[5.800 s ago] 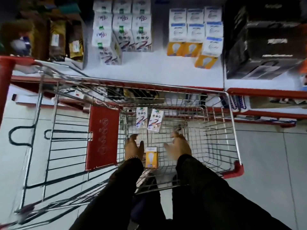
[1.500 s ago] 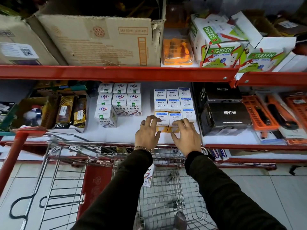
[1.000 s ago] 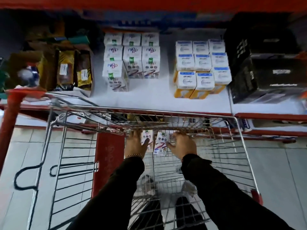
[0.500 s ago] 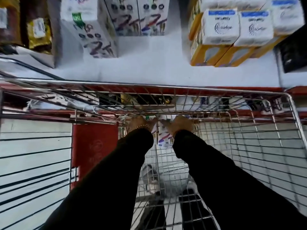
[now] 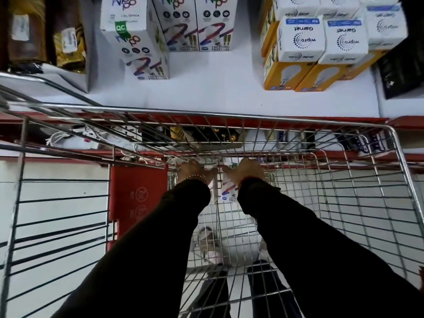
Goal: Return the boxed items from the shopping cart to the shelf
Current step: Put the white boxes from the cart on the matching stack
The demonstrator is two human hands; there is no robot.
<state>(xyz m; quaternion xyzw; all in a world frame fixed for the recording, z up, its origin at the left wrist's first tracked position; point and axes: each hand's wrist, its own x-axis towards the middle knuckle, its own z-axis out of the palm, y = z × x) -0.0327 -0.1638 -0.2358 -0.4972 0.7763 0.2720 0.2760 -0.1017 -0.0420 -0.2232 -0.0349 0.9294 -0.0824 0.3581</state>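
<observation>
You reached both arms, in dark sleeves, down into the wire shopping cart (image 5: 344, 203), which stood pushed up against the red edge of the shelf (image 5: 229, 97). Your left hand (image 5: 195, 172) and right hand (image 5: 246, 172) met at the far end of the cart's basket, each closed around one of two white boxes (image 5: 226, 191) standing upright side by side there. The left hand gripped the left box from its outer side, thumb across the front; the right hand did the same on the right box. Only the lower fronts of the boxes showed between your wrists, with a red and blue swirl printed on them. A beaded bracelet (image 5: 197, 177) sat on your left wrist.

Beyond the cart, on the white shelf, stood matching white swirl-printed boxes (image 5: 146, 42), left of centre. To their right sat a group of white and orange bulb boxes (image 5: 300, 42). A red panel (image 5: 137, 193) hung inside the cart, left of your hands.
</observation>
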